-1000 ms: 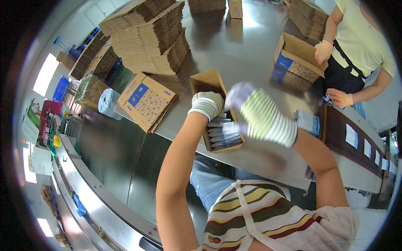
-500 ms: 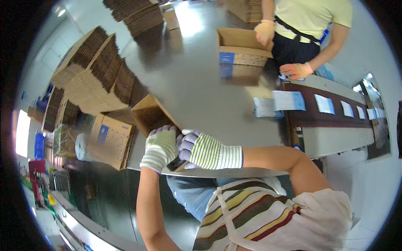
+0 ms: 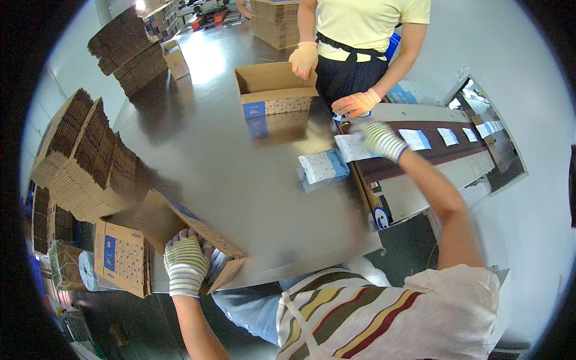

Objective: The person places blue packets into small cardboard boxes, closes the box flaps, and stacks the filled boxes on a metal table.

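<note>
At the near left table edge stands an open cardboard box (image 3: 225, 240) with blue-and-white packets (image 3: 217, 267) inside. My left hand (image 3: 186, 264), in a striped knit glove, is closed over the box's near side with its fingers reaching inside; the fingertips are partly hidden. My right hand (image 3: 382, 141), gloved alike, is stretched out over the near end of the conveyor belt (image 3: 384, 170). Motion smears its fingers. Right beside it lies a white-and-blue packet (image 3: 350, 147), and a small stack of packets (image 3: 324, 167) sits on the table edge to its left.
Flattened cartons (image 3: 84, 162) are piled at left, with a printed folded carton (image 3: 122, 255) in front. Across the metal table (image 3: 210, 144), a co-worker's gloved hands (image 3: 304, 60) are by another open box (image 3: 279, 102). More packets (image 3: 447, 137) lie spaced along the belt.
My right hand has left the box and swung right to the belt. My left hand stays at the box. The view has shifted, and the packets in the box now show.
</note>
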Demonstrator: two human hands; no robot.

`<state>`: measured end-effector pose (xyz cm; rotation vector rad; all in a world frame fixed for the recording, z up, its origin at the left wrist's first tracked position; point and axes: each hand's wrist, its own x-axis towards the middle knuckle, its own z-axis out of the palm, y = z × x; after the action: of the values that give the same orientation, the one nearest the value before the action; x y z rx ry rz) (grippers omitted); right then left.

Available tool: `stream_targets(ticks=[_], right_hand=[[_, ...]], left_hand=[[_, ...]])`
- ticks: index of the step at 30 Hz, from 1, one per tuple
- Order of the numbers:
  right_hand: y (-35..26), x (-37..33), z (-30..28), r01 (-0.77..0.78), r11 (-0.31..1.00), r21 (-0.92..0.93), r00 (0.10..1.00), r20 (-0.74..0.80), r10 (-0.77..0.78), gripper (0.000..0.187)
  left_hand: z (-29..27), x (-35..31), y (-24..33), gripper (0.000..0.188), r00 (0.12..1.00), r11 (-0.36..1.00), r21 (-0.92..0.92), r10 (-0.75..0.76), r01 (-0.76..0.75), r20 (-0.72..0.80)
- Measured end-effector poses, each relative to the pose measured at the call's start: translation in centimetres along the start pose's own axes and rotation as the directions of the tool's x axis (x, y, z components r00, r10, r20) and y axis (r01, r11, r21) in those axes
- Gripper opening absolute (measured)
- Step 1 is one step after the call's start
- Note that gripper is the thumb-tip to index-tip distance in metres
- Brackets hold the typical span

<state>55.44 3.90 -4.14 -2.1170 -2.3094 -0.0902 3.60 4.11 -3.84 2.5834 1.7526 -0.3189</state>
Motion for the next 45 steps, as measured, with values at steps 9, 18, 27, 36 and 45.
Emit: stream_targets(ticks=[9,18,27,36,45], right_hand=[[13.4,-3.5,0.1,-0.203,0.979,-0.011,0.892,0.411,0.189,0.041],[1.7,7.5,2.8,0.22,0.962,0.16,0.824,0.497,-0.271,0.049],[-9.1,5.9,6.6,0.723,0.691,0.015,0.59,0.508,-0.628,0.029],[-22.0,3.7,0.5,0.792,0.6,0.117,0.562,0.247,-0.79,0.031],[-35.5,13.8,-3.8,0.773,0.386,0.504,0.628,-0.52,-0.579,0.035]], left_hand=[[-1.6,-0.5,0.8,0.048,1.0,0.999,-0.04,-0.019,0.02,0.016],[-0.7,0.2,0.5,0.048,1.0,0.999,-0.038,-0.024,0.025,0.012],[-1.2,-0.6,0.4,0.026,0.998,0.974,-0.226,-0.044,0.031,-0.051],[-0.9,-0.6,0.8,0.046,0.996,0.991,-0.134,-0.018,0.029,0.088],[1.0,1.7,1.4,0.045,0.996,0.995,-0.071,-0.061,0.066,0.068]])
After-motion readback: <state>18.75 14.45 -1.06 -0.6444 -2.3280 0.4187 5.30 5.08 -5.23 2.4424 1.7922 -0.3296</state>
